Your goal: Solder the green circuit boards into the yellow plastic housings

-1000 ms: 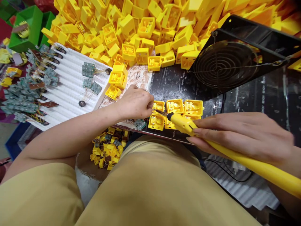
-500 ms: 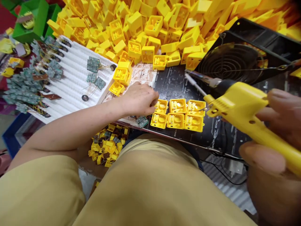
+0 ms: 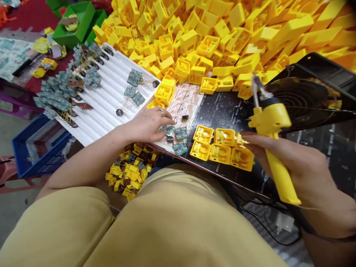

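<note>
My right hand (image 3: 300, 163) grips a yellow soldering gun (image 3: 274, 148), its metal tip pointing up and away. The thumb and finger of that hand reach to the right end of the yellow plastic cases (image 3: 220, 152), which lie in two rows, hollow side up, on the black board. My left hand (image 3: 148, 124), a ring on one finger, is over the left part of the bench with its fingers apart. Just by its fingertips lies a cluster of small green circuit boards (image 3: 180, 147) with thin wires and a round black part (image 3: 170, 139).
Yellow cases (image 3: 208, 46) are heaped across the back. A black fan (image 3: 300, 89) stands at the right. White corrugated foam (image 3: 108, 83) holds wired circuit boards at the left. Below the bench edge is a box of yellow parts (image 3: 130, 172); a blue crate (image 3: 36, 148) stands farther left.
My left hand has moved left off the cases, uncovering the circuit boards. My right hand has come in to the cases, and the soldering gun has swung more upright. The view has shifted left.
</note>
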### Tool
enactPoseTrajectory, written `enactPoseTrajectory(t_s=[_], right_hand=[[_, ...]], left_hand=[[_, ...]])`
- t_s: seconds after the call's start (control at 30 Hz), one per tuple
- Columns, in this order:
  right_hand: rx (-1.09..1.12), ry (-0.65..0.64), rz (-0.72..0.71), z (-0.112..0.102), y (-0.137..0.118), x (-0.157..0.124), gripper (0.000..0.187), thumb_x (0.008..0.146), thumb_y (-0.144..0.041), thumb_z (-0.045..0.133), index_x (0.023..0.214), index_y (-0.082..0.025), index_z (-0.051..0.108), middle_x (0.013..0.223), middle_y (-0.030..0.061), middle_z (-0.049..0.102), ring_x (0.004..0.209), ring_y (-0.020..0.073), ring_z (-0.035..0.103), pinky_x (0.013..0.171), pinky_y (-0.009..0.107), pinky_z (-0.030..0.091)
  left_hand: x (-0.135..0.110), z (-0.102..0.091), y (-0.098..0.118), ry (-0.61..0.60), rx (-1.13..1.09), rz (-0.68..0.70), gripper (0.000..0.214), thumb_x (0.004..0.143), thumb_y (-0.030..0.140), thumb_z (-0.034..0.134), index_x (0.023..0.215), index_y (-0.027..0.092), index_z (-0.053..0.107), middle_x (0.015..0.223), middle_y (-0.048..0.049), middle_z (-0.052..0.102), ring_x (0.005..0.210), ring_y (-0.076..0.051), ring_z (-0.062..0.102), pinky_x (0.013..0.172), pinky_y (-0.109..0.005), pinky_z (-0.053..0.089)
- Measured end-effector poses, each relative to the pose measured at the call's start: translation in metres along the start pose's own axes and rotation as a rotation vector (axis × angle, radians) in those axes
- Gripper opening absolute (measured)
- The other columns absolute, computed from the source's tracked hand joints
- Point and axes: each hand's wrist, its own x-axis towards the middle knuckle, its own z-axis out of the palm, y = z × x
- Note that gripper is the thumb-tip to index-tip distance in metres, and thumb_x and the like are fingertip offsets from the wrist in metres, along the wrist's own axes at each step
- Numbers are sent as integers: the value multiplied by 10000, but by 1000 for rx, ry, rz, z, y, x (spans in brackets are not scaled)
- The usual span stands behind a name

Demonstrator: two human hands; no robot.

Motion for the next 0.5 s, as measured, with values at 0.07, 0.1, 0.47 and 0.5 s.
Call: enactPoseTrajectory(t_s=[0.07,0.1,0.47,0.5], right_hand=[[-24,-34,-112,4,1,16,317,922,-232,720,1213,-303,617,1141,38,741,921,190,740,901,276,611],[-36,-49,-155,6,1,24,316,921,-238,724,1208,-287,602,1146,52,739,958,200,736,973,309,594],[-80,-126,-104,31,9,36,204,1018,-351,558,1188,-243,594,1093,61,724,937,228,726,829,356,632],[-89,-127,-104,32,8,35,195,1020,-334,555,1188,-243,594,1084,61,726,923,224,725,855,370,630]], left_hand=[[3,4,5,-13,-2,55,440,848,255,635,1271,144,678,1383,-138,644,1249,-279,608,1069,-396,470],[4,6,7,-1,5,41,408,849,271,639,1230,133,689,1355,-144,654,1237,-285,612,1060,-399,477],[-13,30,-20,273,-71,-193,262,900,302,506,932,162,726,909,-71,749,860,-228,678,784,-348,511],[-15,32,-21,289,-62,-151,271,906,305,504,958,160,727,967,-83,752,911,-246,682,828,-374,520]])
